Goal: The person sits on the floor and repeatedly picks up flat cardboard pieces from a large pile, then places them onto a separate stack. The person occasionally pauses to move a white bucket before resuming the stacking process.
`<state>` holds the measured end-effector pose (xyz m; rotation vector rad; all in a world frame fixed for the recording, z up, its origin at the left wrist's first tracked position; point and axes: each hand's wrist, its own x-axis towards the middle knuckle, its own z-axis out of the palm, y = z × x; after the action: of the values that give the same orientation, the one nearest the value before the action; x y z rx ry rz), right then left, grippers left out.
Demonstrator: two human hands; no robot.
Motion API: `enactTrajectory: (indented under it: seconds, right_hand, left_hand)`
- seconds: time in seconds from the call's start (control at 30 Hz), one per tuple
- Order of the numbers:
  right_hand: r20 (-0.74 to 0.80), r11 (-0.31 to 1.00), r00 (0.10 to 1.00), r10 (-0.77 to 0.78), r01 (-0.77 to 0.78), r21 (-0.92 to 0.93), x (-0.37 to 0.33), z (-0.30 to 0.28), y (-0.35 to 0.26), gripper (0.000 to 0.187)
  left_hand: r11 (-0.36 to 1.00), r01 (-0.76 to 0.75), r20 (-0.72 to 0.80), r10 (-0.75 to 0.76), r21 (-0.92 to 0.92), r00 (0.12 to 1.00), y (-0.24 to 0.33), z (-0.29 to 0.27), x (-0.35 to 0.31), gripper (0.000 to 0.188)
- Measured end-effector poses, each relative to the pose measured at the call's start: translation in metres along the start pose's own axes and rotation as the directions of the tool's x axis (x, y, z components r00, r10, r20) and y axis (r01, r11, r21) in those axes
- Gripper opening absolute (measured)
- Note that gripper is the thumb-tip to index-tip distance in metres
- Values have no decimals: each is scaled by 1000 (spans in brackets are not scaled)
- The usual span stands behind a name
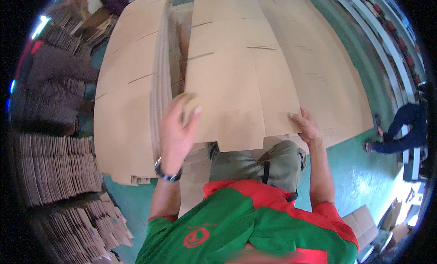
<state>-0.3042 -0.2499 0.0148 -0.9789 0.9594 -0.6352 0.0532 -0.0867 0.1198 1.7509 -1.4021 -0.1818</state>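
Observation:
A long, creased and slotted brown cardboard sheet stretches away in front of me, its near edge above my knees. My right hand grips its near right corner, thumb on top and the other fingers mostly hidden beneath. My left hand, wearing a wrist band, is at the sheet's near left edge. Its thumb and fingers are apart and slightly blurred. A small yellowish patch shows by those fingers; I cannot make out what it is. Left of the sheet, beside my left hand, rises a stack of flat cardboard.
More cardboard sheets lie under and right of the long one. Bundled cardboard stands on the green floor at left. People's legs show at far left and far right. Pale rails run along the right.

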Motion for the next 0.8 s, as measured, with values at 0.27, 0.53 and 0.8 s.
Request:
enactTrajectory:
  seconds: [0.27,0.53,0.8]
  right_hand:
    - [-137,960,985,-103,63,-274,-17,-72,-38,59]
    - [-176,952,984,11,-64,-298,-27,-122,-56,59]
    - [-268,931,955,128,-209,-299,-22,-198,-51,60]
  left_hand:
    - [894,-442,447,426,-73,787,41,286,162,57]
    - [966,-255,550,235,-41,801,-28,443,178,71]
    - [823,237,406,-479,517,779,-202,418,123,59]
